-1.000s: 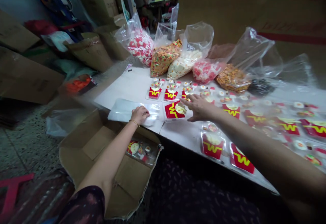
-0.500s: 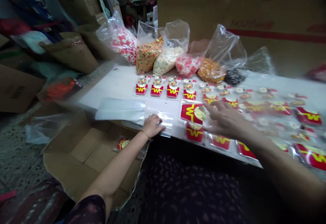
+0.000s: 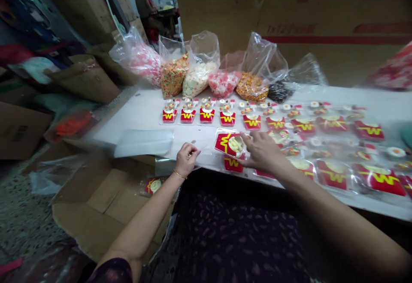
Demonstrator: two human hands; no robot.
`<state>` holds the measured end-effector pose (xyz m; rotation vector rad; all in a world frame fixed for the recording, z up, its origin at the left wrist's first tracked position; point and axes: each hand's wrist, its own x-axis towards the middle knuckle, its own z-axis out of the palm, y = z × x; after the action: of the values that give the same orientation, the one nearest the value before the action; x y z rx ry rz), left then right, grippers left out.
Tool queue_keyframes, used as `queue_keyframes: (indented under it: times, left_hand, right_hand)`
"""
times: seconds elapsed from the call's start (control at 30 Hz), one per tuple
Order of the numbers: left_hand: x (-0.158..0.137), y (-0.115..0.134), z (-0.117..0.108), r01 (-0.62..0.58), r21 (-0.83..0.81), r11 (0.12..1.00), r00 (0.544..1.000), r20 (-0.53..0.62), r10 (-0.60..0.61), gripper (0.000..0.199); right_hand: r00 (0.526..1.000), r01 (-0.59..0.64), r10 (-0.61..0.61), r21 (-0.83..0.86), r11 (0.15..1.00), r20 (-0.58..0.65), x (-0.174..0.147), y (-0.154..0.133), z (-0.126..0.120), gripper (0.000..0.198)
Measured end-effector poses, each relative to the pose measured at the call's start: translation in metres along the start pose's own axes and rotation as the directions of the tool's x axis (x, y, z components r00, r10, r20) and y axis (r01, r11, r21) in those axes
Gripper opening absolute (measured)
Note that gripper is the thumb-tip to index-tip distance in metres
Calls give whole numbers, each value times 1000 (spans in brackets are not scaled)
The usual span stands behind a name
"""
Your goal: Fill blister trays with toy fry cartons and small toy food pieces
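Observation:
My left hand [image 3: 186, 158] is closed in a pinch at the table's front edge, on the edge of a clear plastic bag [image 3: 207, 148] that is hard to see against the white top. My right hand [image 3: 262, 150] grips a clear plastic pack [image 3: 227, 143] from its right end. Inside that pack lie a red toy fries box with a yellow M and pale fries, turned sideways. Left of my left hand lies a stack of clear bags [image 3: 144, 142]. Similar packs [image 3: 207, 115] with small toy food pieces stand in rows across the table.
Along the table's back stand clear sacks of small coloured pieces [image 3: 174, 77]. An open carton [image 3: 80, 214] sits below on the left, with a bagged pack [image 3: 153, 185] in it. A large cardboard box [image 3: 289, 13] rises behind. A person [image 3: 143, 4] is at the far back.
My left hand has gone from lying spread on the clear bag to pinching its edge. My right hand has closed on the pack and shifted it slightly left. The view has turned a little right.

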<state>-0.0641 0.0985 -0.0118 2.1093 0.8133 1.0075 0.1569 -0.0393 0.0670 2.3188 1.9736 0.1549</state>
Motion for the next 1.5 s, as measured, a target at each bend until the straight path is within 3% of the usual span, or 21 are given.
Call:
queue_keyframes:
  times: [0.1, 0.27, 0.43, 0.63, 0.8, 0.93, 1.07, 1.13, 1.27, 1.3, 1.33, 1.4, 1.5]
  left_hand:
    - [-8, 18, -3, 15, -56, 998, 998, -66, -19, 11]
    - [-25, 37, -8, 59, -85, 995, 998, 26, -57, 13]
    - [-48, 54, -7, 59, -33, 998, 998, -12, -60, 12]
    - [-114, 78, 11, 173, -46, 984, 980, 112, -167, 14]
    - [-167, 91, 15, 320, -55, 946, 914, 280, -293, 15]
    - [-170, 90, -4, 415, -19, 909, 865, 319, -388, 21]
    - [-145, 82, -19, 251, 211, 945, 896, 319, -309, 32]
    - [-131, 75, -19, 215, 272, 938, 837, 444, -321, 29]
    - [-117, 64, -8, 449, 228, 864, 520, 719, -460, 28]
    - [-117, 63, -6, 499, 208, 841, 476, 746, -467, 28]
    - [-117, 63, -5, 526, 190, 829, 470, 748, -469, 27]
    - [-120, 64, -5, 509, 159, 846, 552, 693, -463, 26]
    - [-126, 69, -9, 405, 136, 904, 746, 522, -413, 25]
  right_hand:
    - [1000, -7, 7, 0, 1000, -26, -2, -5, -2, 84]
    - [1000, 19, -19, 6, 1000, -24, -16, -5, -10, 80]
    - [992, 120, -121, 58, 991, 17, -39, -12, -16, 81]
    - [968, 206, -225, 158, 966, 108, -99, -26, 1, 79]
    - [926, 272, -334, 304, 913, 175, -147, -34, 30, 82]
    - [923, 296, -359, 338, 893, 139, -158, -32, 40, 80]
    - [917, 327, -382, 337, 883, 111, -157, -29, 38, 76]
    - [913, 342, -395, 337, 877, 102, -156, -28, 35, 76]
    - [913, 344, -395, 335, 877, 98, -158, -27, 31, 77]
    - [914, 342, -394, 337, 877, 97, -159, -26, 31, 77]
    - [914, 343, -394, 339, 876, 95, -160, -25, 32, 77]
    - [916, 343, -393, 347, 873, 83, -162, -24, 33, 77]
    - [916, 349, -395, 356, 867, 64, -163, -21, 38, 78]
